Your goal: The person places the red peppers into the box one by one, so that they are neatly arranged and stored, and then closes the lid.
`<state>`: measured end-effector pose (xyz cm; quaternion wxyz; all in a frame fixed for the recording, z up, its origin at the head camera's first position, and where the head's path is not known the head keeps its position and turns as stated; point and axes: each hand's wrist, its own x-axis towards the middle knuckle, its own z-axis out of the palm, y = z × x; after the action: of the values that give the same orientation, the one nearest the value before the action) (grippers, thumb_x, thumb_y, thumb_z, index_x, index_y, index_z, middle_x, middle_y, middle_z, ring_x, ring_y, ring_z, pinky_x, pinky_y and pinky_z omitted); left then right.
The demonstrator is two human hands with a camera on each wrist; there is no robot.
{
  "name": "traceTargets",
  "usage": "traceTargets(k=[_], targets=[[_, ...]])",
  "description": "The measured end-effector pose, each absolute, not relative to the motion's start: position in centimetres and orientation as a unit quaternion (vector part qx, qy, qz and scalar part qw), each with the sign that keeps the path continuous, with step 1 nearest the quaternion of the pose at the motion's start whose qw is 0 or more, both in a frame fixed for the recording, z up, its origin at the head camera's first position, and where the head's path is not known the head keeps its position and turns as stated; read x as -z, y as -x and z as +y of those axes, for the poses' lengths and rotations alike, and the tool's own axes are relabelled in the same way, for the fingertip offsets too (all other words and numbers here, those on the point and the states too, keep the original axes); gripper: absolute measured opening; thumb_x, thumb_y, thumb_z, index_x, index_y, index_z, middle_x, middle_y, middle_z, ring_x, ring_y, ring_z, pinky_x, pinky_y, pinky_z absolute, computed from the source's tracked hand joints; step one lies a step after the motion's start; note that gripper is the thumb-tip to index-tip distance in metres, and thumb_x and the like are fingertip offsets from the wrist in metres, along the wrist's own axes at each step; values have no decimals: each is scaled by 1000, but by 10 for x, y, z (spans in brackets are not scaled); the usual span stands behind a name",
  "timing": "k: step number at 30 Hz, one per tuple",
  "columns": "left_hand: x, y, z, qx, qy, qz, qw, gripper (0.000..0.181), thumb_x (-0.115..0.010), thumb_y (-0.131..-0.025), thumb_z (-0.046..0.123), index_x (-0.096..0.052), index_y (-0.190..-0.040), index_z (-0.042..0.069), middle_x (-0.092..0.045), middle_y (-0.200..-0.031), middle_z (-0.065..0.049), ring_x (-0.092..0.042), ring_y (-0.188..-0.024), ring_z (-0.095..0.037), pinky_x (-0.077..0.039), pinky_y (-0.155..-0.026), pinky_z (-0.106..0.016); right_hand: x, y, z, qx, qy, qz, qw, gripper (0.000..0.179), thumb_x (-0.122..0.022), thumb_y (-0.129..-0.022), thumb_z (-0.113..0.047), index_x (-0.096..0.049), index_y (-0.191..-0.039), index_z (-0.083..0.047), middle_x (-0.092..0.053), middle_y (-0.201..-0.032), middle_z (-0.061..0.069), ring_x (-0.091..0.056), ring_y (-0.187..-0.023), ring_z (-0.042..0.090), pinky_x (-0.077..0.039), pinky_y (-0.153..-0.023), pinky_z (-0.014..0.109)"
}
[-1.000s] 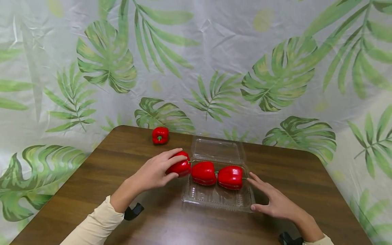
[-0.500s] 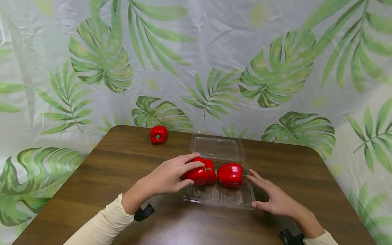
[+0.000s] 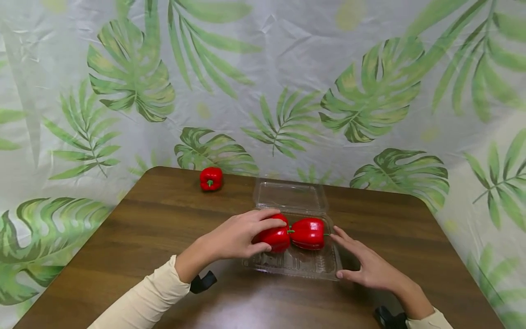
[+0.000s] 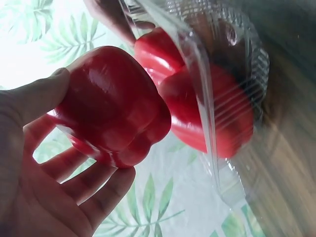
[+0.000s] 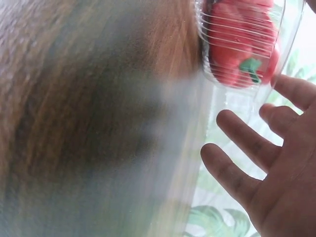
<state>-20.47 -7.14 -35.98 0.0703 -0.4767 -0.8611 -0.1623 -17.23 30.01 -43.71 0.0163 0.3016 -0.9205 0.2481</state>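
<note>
My left hand [image 3: 242, 235] grips a red bell pepper [image 4: 111, 103] between thumb and fingers, close over the left side of a clear plastic clamshell box [image 3: 296, 273]. Inside the box lie two more red peppers. The right one [image 3: 308, 233] shows whole in the head view. The left one [image 4: 212, 108] is hidden there by the held pepper, but the left wrist view shows it through the clear wall. At the box's right edge is my right hand [image 3: 370, 267], fingers spread and fairly straight, fingertips right at the rim.
The clamshell's lid [image 3: 291, 195] lies folded back, away from me. Another red pepper [image 3: 211, 179] stands near the far left edge of the brown wooden table [image 3: 148, 214]. A leaf-patterned curtain [image 3: 271, 68] hangs behind the table.
My left hand has carried its pepper to the right, from the box's left edge to over the left pepper inside. The right hand has stayed beside the box.
</note>
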Motion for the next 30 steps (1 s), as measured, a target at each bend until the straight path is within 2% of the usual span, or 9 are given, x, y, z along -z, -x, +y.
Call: traceTargets(k=[15, 24, 30], targets=[[373, 200, -40, 127, 497, -858, 33, 55, -70, -90, 36, -52, -141, 27, -50, -149, -7, -53, -134, -23, -55, -98, -41, 439, 173, 299, -250, -302, -920, 17, 84, -78, -82, -38, -40, -152, -12, -33, -159, 23, -46, -133, 49, -43, -98, 69], [382, 209, -25, 125, 498, -858, 10, 56, -69, -91, 36, -50, -144, 27, -49, -151, -5, -55, -132, -22, -48, -108, -41, 439, 172, 299, -272, -306, -913, 0, 83, -77, -84, -35, -38, -152, -8, -29, -159, 26, -42, -134, 54, -41, -96, 73], [386, 210, -12, 124, 504, -855, -2, 58, -70, -91, 35, -50, -144, 27, -49, -151, -3, -58, -127, -21, -51, -104, -38, 438, 172, 300, -285, -295, -912, -17, 83, -75, -85, -38, -36, -153, -11, -27, -161, 25, -41, -136, 54, -41, -95, 74]])
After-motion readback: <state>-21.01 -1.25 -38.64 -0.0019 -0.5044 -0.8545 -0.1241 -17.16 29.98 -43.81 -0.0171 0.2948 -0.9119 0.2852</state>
